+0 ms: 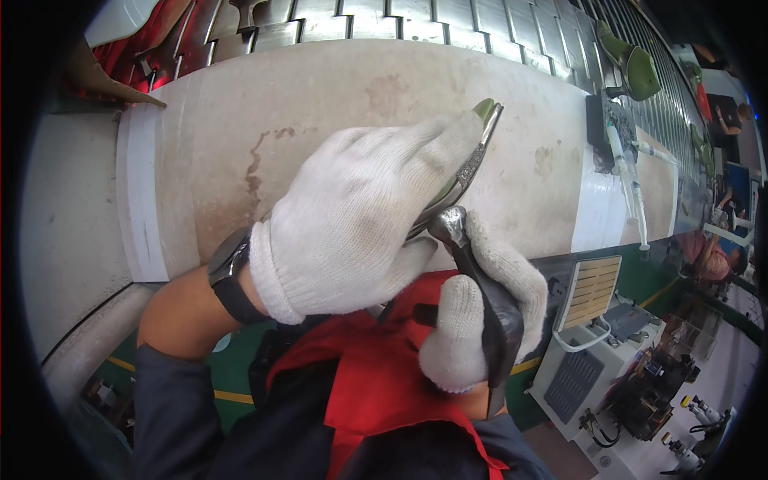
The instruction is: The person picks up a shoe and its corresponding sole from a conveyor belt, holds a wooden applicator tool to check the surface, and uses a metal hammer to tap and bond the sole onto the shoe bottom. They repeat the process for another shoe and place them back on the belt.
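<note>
My left hand [344, 216], in a white knit glove, is closed over a green piece with a silvery metal edge [468, 172], shaped like a shoe last. It is tilted, and the glove hides much of it. My right hand [512, 280], gloved the same way, wraps round a dark-handled hand tool [488, 296]. The tool's rounded metal head [450, 224] is right beside the lower end of the green piece; whether they touch I cannot tell. Both hands are over the near side of a pale, stained work board [384, 88].
Beyond the board runs a metal slat conveyor [424, 30], with another green last-like piece [640, 72] on it at right. White tube-like items [628, 172] lie at the board's right end. A white machine [576, 384] stands lower right. Other people [708, 256] are at far right.
</note>
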